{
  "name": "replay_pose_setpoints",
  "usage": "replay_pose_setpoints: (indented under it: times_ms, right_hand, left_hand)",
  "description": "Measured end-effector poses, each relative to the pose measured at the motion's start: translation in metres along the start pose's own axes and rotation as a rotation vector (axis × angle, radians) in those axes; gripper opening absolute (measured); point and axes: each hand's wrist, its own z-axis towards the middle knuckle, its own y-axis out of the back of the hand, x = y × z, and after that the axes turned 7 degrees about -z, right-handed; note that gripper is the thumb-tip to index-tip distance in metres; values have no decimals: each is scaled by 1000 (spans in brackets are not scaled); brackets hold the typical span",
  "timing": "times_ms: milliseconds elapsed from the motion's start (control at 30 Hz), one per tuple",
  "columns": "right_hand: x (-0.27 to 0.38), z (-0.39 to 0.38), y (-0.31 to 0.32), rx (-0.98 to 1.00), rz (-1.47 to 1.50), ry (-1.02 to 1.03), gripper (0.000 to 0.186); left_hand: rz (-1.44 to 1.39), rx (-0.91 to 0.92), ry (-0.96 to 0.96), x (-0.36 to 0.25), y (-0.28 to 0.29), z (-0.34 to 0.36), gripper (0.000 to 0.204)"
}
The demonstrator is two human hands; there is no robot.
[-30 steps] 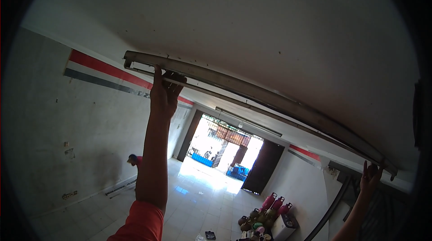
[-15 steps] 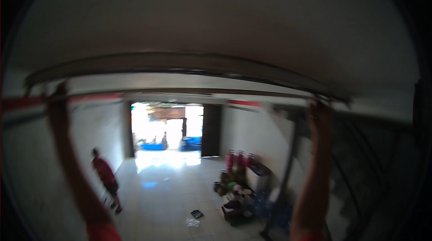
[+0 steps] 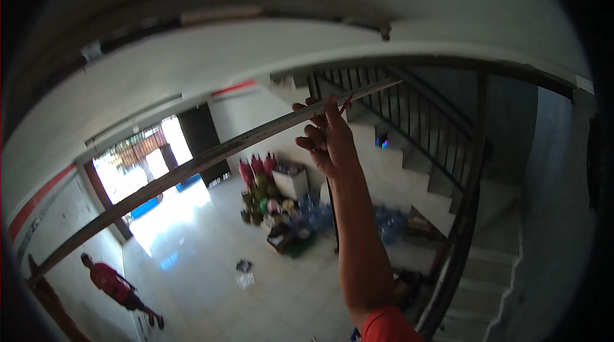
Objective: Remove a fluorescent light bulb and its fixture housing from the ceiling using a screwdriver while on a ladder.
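Observation:
A long, narrow, greyish strip [image 3: 211, 155] slants across my view, its left end low and its right end high. My right hand [image 3: 332, 140] is raised near its right end, thumb in front and fingers curled behind it. Something thin and red [image 3: 346, 106], perhaps a tool handle, sticks out by the thumb; the rest is hidden. At the lower left my left hand [image 3: 43, 286] grips the strip's other end, dark and partly cut off by the rim. Overhead, a long dark fixture [image 3: 220, 16] runs along the ceiling, apart from the strip.
A person in a red shirt [image 3: 110, 281] stands below at the left. Pink cylinders [image 3: 258, 166], a white box [image 3: 291, 182] and clear blue bottles [image 3: 390, 220] gather by the wall. A railed staircase [image 3: 416, 131] rises at the right. Small items [image 3: 244, 272] lie on the tiled floor.
My view has turned right and tilted. The strip has gone from nearly level to slanting, with my left hand lower. The ceiling fixture now appears farther up and left of my right hand.

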Motion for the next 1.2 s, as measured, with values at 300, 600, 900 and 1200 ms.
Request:
replay_pose_setpoints:
  times_ms: [300,600,900,1200]
  right_hand:
    - [-117,-147,65,-340,-183,-202,28]
    - [-259,-295,92,-584,-490,-397,27]
    - [-351,-387,121,-424,-1163,-211,55]
    - [-264,-474,146,-485,-1216,-746,43]
  left_hand:
    - [2007,-525,497,141,238,-226,72]
    - [573,1505,681,284,-134,-467,55]
    - [773,1999,1002,319,-161,-555,47]
    - [517,1715,942,361,-57,-618,25]
